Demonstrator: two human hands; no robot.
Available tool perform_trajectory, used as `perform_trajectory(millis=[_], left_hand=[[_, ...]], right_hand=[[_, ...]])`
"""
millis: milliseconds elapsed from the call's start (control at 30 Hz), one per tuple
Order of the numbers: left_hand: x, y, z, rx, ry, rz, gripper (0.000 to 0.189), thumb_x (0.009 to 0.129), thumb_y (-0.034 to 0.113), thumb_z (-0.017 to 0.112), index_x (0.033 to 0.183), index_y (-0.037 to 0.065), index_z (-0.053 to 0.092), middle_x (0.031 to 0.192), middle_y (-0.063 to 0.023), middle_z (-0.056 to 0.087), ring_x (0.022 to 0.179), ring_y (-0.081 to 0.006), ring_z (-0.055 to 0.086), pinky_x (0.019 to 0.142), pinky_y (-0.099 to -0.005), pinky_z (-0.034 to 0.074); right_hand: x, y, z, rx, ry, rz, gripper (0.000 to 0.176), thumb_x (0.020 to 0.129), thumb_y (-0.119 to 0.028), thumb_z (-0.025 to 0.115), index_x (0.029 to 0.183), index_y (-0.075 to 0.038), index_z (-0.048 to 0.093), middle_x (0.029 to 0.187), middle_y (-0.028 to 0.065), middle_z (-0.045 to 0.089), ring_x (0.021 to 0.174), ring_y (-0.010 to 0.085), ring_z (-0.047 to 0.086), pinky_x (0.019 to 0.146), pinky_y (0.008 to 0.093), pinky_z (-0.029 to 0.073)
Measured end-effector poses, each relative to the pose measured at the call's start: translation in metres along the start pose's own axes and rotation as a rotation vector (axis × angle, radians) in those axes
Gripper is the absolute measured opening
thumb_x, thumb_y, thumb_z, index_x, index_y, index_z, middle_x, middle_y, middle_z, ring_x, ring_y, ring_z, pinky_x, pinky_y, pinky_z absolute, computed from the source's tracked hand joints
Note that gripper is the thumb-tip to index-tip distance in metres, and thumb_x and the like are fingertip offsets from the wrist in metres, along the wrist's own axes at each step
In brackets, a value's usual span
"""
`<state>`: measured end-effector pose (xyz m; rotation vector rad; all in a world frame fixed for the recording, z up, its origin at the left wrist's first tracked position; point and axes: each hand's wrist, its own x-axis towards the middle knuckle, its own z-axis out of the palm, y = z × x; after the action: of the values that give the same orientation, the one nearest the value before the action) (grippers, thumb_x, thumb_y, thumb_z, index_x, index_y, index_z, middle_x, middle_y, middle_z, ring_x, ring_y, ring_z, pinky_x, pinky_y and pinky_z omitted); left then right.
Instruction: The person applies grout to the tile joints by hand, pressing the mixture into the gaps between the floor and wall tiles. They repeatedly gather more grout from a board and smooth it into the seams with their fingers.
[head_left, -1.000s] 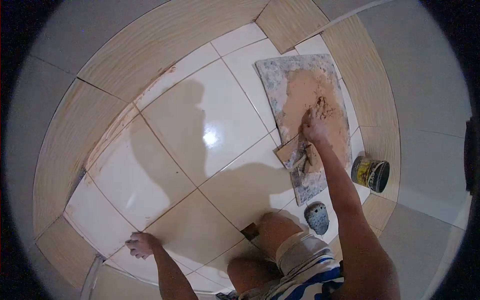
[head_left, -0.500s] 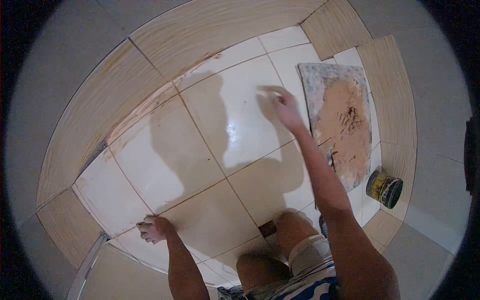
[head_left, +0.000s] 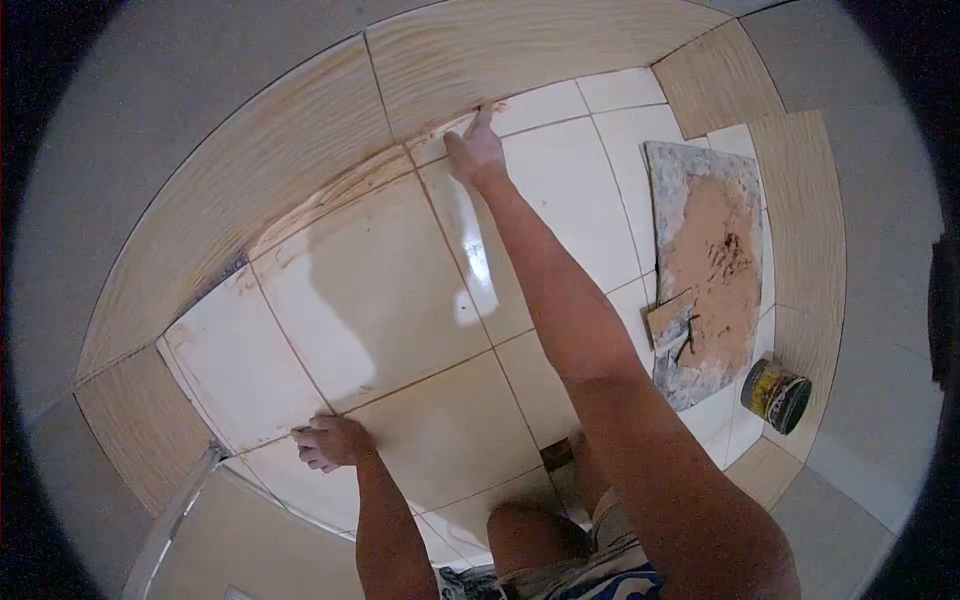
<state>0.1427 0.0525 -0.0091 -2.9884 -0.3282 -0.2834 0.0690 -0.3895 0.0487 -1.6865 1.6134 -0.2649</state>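
Note:
My right hand [head_left: 478, 152] reaches to the far edge of the white tile floor [head_left: 560, 220]. Its index finger is stretched out and touches the joint at the foot of the wood-look tile [head_left: 500, 60], where orange-brown paste is smeared along the seam. The thumb stands apart and nothing shows in this hand. My left hand [head_left: 337, 443] rests low on the floor at the left, its fingers curled; what lies under them, if anything, is hidden. To the right lies a board [head_left: 700, 160] spread with orange-brown paste [head_left: 712, 240], and a trowel [head_left: 670, 322] sits on its left edge.
A small dark, yellow-stained bucket [head_left: 776, 395] lies tilted near the board's lower right corner. Wood-look tiles border the floor on the left, back and right. A dark square opening [head_left: 557, 454] shows in the floor near my knees. A metal frame [head_left: 185, 515] runs along the lower left.
My right hand has moved from above the middle of the floor, left and away, to the back joint. My left hand stays on the same spot. The view has shifted slightly.

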Motion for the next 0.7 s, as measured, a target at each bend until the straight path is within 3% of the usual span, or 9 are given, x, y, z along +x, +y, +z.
perform_trajectory(millis=[67, 167, 233, 300, 400, 467, 533, 667, 700], left_hand=[[0.002, -0.001, -0.001, -0.013, -0.043, -0.019, 0.052, 0.089, 0.042, 0.039, 0.128, 0.008, 0.044, 0.113, -0.0159, 0.048, 0.102, -0.0346, 0.044, 0.082, -0.0512, 0.036], [0.003, -0.005, 0.006, -0.004, -0.001, 0.000, 0.048, 0.089, 0.044, 0.044, 0.126, 0.013, 0.046, 0.113, -0.0180, 0.047, 0.098, -0.0348, 0.048, 0.076, -0.0526, 0.041], [0.001, 0.002, -0.006, -0.022, -0.081, -0.030, 0.056, 0.089, 0.044, 0.034, 0.130, 0.007, 0.043, 0.114, -0.0173, 0.047, 0.103, -0.0353, 0.044, 0.082, -0.0521, 0.036], [0.003, -0.007, 0.005, 0.032, -0.071, 0.029, 0.053, 0.089, 0.044, 0.039, 0.130, 0.010, 0.044, 0.116, -0.0172, 0.046, 0.102, -0.0357, 0.046, 0.080, -0.0528, 0.038], [0.002, -0.009, 0.009, 0.047, -0.038, 0.050, 0.051, 0.089, 0.044, 0.045, 0.129, 0.012, 0.045, 0.119, -0.0167, 0.045, 0.102, -0.0359, 0.047, 0.078, -0.0537, 0.041], [0.003, -0.007, 0.008, 0.008, -0.015, 0.010, 0.052, 0.089, 0.045, 0.044, 0.129, 0.012, 0.045, 0.120, -0.0163, 0.044, 0.103, -0.0358, 0.046, 0.078, -0.0540, 0.041], [0.003, -0.005, 0.006, -0.005, -0.036, -0.018, 0.054, 0.089, 0.047, 0.044, 0.131, 0.012, 0.044, 0.117, -0.0160, 0.045, 0.102, -0.0354, 0.046, 0.077, -0.0532, 0.041], [0.003, 0.000, -0.006, -0.004, -0.082, -0.032, 0.052, 0.090, 0.042, 0.037, 0.129, 0.008, 0.042, 0.116, -0.0168, 0.046, 0.102, -0.0353, 0.046, 0.084, -0.0531, 0.037], [0.002, 0.000, -0.006, -0.017, -0.074, -0.016, 0.052, 0.090, 0.042, 0.038, 0.129, 0.008, 0.042, 0.116, -0.0168, 0.046, 0.102, -0.0355, 0.046, 0.084, -0.0529, 0.037]], right_hand=[[0.001, -0.013, 0.004, -0.089, -0.077, 0.117, 0.090, 0.082, -0.033, 0.058, 0.144, 0.005, 0.004, 0.125, 0.0239, 0.053, 0.117, 0.0355, 0.052, 0.099, 0.0353, 0.041], [0.013, -0.025, 0.015, -0.310, -0.132, 0.043, 0.078, 0.082, -0.033, 0.057, 0.142, 0.003, 0.023, 0.123, 0.0193, 0.057, 0.113, 0.0314, 0.056, 0.095, 0.0358, 0.044], [0.014, -0.036, 0.014, -0.614, -0.350, -0.024, 0.059, 0.082, -0.034, 0.057, 0.130, -0.001, 0.049, 0.123, 0.0150, 0.058, 0.111, 0.0265, 0.059, 0.091, 0.0363, 0.047], [0.022, -0.022, 0.042, -0.722, -0.318, -0.087, 0.061, 0.080, -0.037, 0.059, 0.130, -0.003, 0.049, 0.126, 0.0156, 0.056, 0.109, 0.0241, 0.060, 0.076, 0.0406, 0.051], [0.018, 0.005, 0.051, -0.972, -0.296, -0.378, 0.066, 0.082, -0.038, 0.057, 0.134, -0.001, 0.042, 0.125, 0.0178, 0.056, 0.106, 0.0255, 0.061, 0.069, 0.0429, 0.054], [-0.012, -0.016, 0.002, -0.636, -0.302, -0.148, 0.075, 0.085, -0.038, 0.054, 0.140, 0.004, 0.027, 0.121, 0.0204, 0.057, 0.105, 0.0302, 0.060, 0.081, 0.0407, 0.052], [-0.002, 0.004, -0.006, -0.361, -0.019, -0.030, 0.079, 0.082, -0.045, 0.053, 0.142, -0.005, 0.023, 0.112, 0.0261, 0.060, 0.103, 0.0361, 0.060, 0.088, 0.0447, 0.047], [0.027, 0.010, -0.007, -0.351, -0.068, 0.069, 0.075, 0.086, -0.041, 0.050, 0.140, 0.006, 0.025, 0.123, 0.0194, 0.056, 0.112, 0.0318, 0.056, 0.097, 0.0414, 0.043], [0.036, 0.012, 0.007, -0.582, -0.158, -0.177, 0.069, 0.085, -0.041, 0.049, 0.133, 0.006, 0.035, 0.117, 0.0249, 0.057, 0.108, 0.0356, 0.057, 0.094, 0.0429, 0.044]])
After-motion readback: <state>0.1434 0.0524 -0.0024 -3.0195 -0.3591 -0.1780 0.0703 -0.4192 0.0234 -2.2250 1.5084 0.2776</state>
